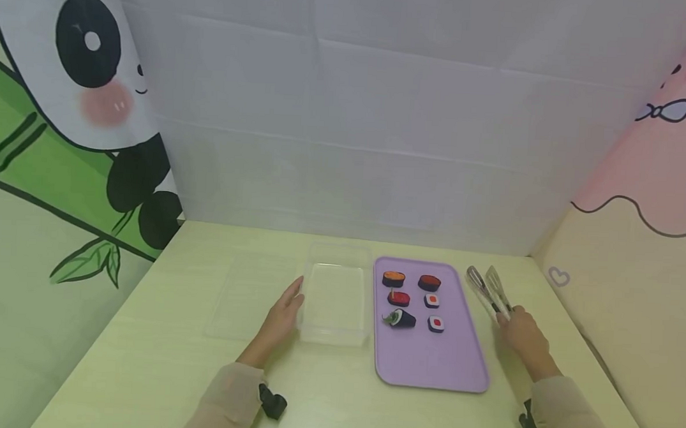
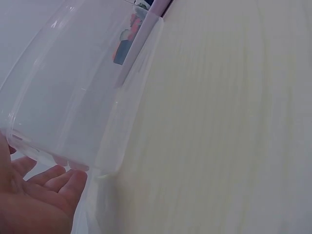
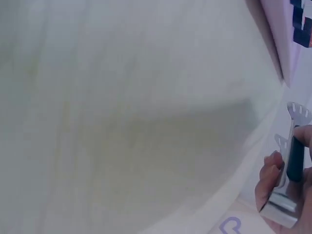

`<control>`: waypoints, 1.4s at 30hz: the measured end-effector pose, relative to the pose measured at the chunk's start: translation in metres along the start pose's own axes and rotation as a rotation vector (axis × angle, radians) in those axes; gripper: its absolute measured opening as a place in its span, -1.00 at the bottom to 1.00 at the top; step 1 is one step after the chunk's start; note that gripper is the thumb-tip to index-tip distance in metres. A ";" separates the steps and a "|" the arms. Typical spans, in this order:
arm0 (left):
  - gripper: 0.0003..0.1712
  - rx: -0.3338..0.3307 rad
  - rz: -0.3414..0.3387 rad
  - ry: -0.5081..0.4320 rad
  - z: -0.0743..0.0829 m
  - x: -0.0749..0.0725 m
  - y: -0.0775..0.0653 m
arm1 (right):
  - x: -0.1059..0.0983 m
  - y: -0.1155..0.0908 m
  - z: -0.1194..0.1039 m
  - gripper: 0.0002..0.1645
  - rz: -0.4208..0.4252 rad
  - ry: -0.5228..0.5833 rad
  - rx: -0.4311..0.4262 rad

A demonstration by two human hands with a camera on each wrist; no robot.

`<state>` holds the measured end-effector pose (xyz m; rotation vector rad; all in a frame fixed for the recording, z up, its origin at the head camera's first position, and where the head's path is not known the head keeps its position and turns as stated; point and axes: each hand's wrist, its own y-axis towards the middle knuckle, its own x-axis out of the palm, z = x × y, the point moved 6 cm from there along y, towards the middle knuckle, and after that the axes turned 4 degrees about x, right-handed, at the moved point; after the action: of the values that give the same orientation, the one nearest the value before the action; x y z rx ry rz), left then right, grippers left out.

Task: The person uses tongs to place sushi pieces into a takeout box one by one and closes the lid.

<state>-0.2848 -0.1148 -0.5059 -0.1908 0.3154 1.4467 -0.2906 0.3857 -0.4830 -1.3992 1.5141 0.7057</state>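
Tongs point(image 1: 483, 289), silver metal with dark grips, clenched in right hand point(image 1: 524, 338), right of rectangular purple tray point(image 1: 425, 364) with small dark-sided sushi pieces point(image 1: 399, 299). Right wrist cam crops that hand, fyi. Left hand point(image 1: 283, 310) relaxed, fingertips just touching clear plastic rectangular box point(image 1: 334, 336) left of tray. Flat clear rectangular panel point(image 1: 247, 299) left of box: super faint, edges barely readable.

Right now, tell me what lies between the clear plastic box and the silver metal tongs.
The head view shows a flat purple rectangular tray, bearing six small sushi pieces, between the box and the tongs.
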 end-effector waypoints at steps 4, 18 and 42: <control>-0.40 0.005 0.000 -0.015 0.001 0.000 0.000 | -0.012 0.000 -0.006 -0.31 0.009 0.000 -0.061; -0.40 0.005 0.017 -0.009 0.002 -0.001 -0.002 | -0.032 -0.003 -0.057 -0.31 0.078 -0.027 -0.333; -0.42 -0.009 -0.001 -0.100 0.002 -0.009 -0.002 | 0.003 0.019 -0.114 -0.48 -0.099 -0.156 -0.558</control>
<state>-0.2832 -0.1229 -0.5016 -0.1255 0.2266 1.4518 -0.3364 0.2879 -0.4423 -1.7635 1.1597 1.2071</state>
